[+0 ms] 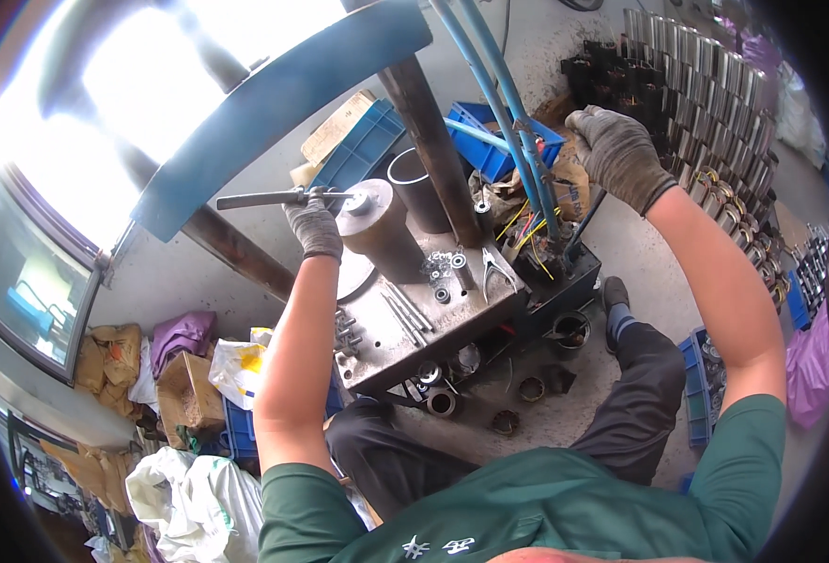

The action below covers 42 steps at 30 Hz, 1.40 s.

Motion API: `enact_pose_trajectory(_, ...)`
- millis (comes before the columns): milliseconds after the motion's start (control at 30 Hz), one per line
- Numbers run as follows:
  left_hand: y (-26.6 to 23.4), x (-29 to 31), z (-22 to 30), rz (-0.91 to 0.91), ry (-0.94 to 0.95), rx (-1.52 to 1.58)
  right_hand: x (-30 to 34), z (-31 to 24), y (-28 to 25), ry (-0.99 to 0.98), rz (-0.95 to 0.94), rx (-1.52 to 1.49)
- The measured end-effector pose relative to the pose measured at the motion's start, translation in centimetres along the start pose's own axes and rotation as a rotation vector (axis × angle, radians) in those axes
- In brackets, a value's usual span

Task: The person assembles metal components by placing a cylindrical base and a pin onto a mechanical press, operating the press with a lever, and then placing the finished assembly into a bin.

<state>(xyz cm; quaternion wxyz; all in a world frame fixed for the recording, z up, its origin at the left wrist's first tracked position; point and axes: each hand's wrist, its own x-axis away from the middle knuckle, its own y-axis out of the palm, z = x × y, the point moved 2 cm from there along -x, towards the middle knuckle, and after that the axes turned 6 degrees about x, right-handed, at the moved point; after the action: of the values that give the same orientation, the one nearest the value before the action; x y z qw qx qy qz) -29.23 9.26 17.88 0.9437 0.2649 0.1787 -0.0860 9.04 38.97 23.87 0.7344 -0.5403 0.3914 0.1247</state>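
My left hand [313,225], in a grey work glove, is wrapped round a dark-handled rod [255,199] held nearly level. The rod's thin end reaches the small metal piece on top of a thick grey metal cylinder [377,235]. That cylinder stands on the steel bed [377,352] of a blue press. Out to the right, my gloved right hand [621,158] is raised with its fingers curled; what they hold, if anything, is hidden. Pliers [499,272], several metal rods [407,314] and small bearings [443,295] lie on the bed.
The press's blue crossbeam [283,103] and dark columns [429,141] frame the work. An open metal tube [418,192] stands behind the cylinder. Blue crates [363,141] sit at the back, stacked metal sleeves [706,84] at far right, white sacks [194,507] at lower left.
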Motion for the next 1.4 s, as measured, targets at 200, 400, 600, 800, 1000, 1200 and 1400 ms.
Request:
enact_pose_trajectory(200,1.5,-0.4,0.1,-0.127,-0.010,-0.286,0.7,0.4,-0.6,0.062,-0.076,-0.066)
enact_pose_trajectory(400,1.8,-1.5,0.1,-0.201,-0.006,-0.393,1.0,0.6,-0.9,0.050,-0.073,-0.099)
enact_pose_trajectory(600,2.0,-2.7,-0.7,-0.291,0.026,-0.532,1.7,0.4,-1.7,0.085,-0.098,-0.092)
enact_pose_trajectory(800,2.6,-3.7,-0.9,-0.431,0.094,-0.683,4.3,0.1,-3.2,0.024,-0.062,-0.154)
enact_pose_trajectory(1000,2.1,-3.3,-1.3,-0.395,0.014,-0.516,10.7,-0.4,-6.8,-0.063,-0.254,-0.123)
enact_pose_trajectory(1200,3.9,-0.2,-1.1,-0.331,0.069,-0.580,16.3,-0.6,-8.9,-0.327,-0.885,-0.164)
enact_pose_trajectory(1400,0.8,0.0,-3.8,-0.227,0.140,-0.550,16.5,-2.5,-8.8,-0.284,-0.862,-0.121)
